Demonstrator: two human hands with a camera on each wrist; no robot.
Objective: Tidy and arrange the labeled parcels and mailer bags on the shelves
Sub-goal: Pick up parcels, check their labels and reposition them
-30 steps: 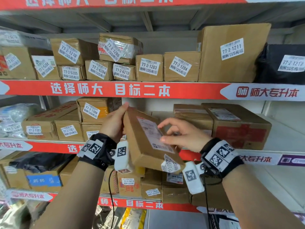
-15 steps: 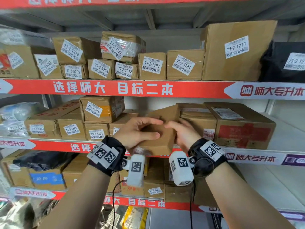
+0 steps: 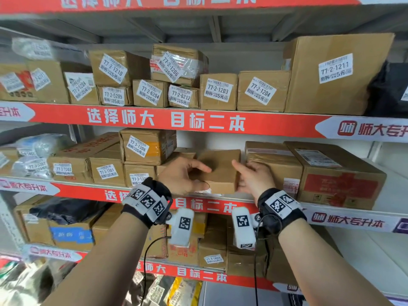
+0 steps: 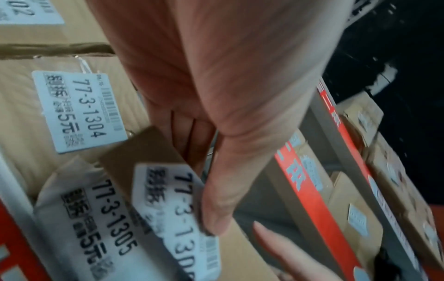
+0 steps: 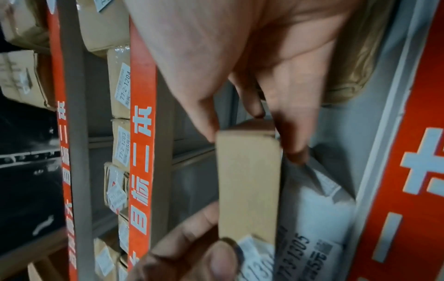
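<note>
A flat brown cardboard parcel (image 3: 220, 171) lies in the gap on the middle shelf, between a stack of labelled boxes and a taped box. My left hand (image 3: 202, 176) grips its front left corner, thumb on the white label (image 4: 168, 199), fingers on top. My right hand (image 3: 237, 177) pinches its right end, one finger above and one below (image 5: 251, 133). The wrist views show the parcel (image 5: 250, 180) resting on a white mailer bag (image 4: 96, 218) labelled 77-3-1305. The box (image 4: 79, 110) beside it reads 77-3-1304.
On the left stands box 77-3-1306 (image 3: 145, 146), with a taped box (image 3: 273, 164) and a large red-printed box (image 3: 335, 175) on the right. The upper shelf (image 3: 165, 122) holds a row of labelled boxes. Below are more boxes and a black bag (image 3: 66, 210).
A second ago I held the parcel tilted upright in front of the shelf. Both hands have since laid it flat and slid it into the gap on the middle shelf.
</note>
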